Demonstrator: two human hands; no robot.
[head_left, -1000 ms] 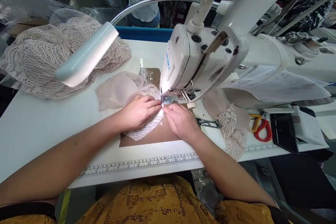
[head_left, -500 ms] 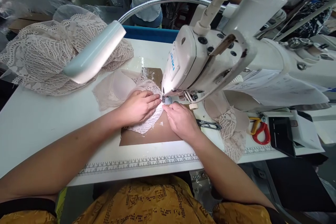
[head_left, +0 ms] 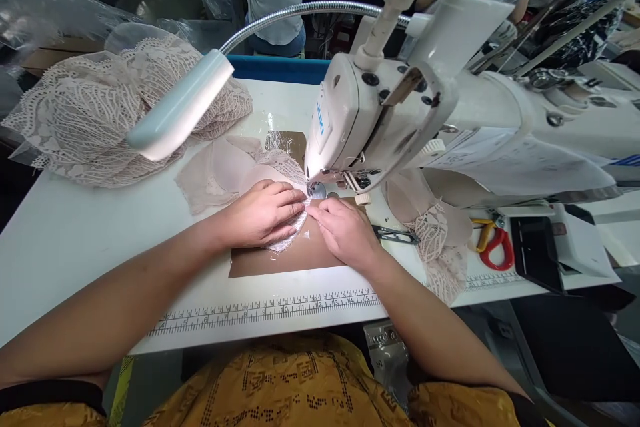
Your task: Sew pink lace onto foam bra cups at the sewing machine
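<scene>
A pale lace bra piece [head_left: 285, 160] with smooth moulded cups [head_left: 231, 167] lies under the needle area [head_left: 311, 189] of a white sewing machine [head_left: 340, 120]. My left hand [head_left: 267, 213] rests flat on the lace, fingers stretched out and fingertips just left of the presser foot. Close in front of the foot, my right hand [head_left: 345, 230] pinches the edge of the piece between thumb and forefinger. Its other fingers are curled on the brown sheet [head_left: 280, 265]. Much of the lace is hidden beneath my left hand.
A lamp [head_left: 183, 103] on a bent metal neck overhangs a big lace heap [head_left: 95, 107] at left. Thread snips [head_left: 395, 235], more lace cups [head_left: 433, 227], red-handled scissors [head_left: 497, 250] and a phone [head_left: 537, 253] lie right. A ruler strip [head_left: 280, 307] runs along the front edge.
Less lace shows below my left hand, which has shifted slightly downward over it. My right hand keeps its pinch near the foot. The whole view has swung a little.
</scene>
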